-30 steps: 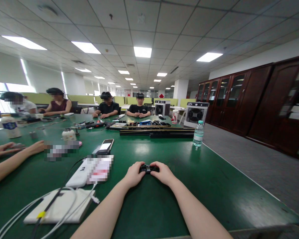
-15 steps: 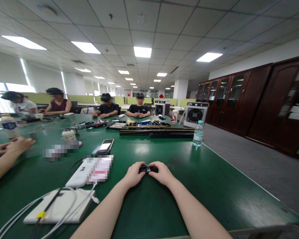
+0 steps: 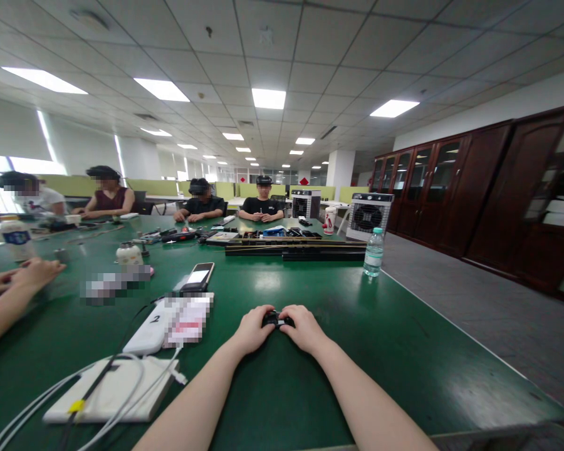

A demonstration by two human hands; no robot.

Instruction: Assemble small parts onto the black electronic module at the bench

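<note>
A small black object (image 3: 277, 320) with a pale patch near its middle lies low over the green table (image 3: 282, 394); its kind I cannot make out. My left hand (image 3: 254, 327) grips its left end between thumb and fingers. On the opposite end, my right hand (image 3: 304, 327) is closed in the same way, the two hands almost meeting. My fingers hide much of the object.
To my left are a white power bank (image 3: 146, 329), a phone (image 3: 200, 277) and a white box (image 3: 115, 391) crossed by cables. A water bottle (image 3: 373, 252) stands right, near black bars (image 3: 294, 250). Another person's hands (image 3: 32, 275) rest far left; several people sit across.
My right hand has shifted slightly left, closer to my left hand, covering more of the black object. My left hand has barely moved.
</note>
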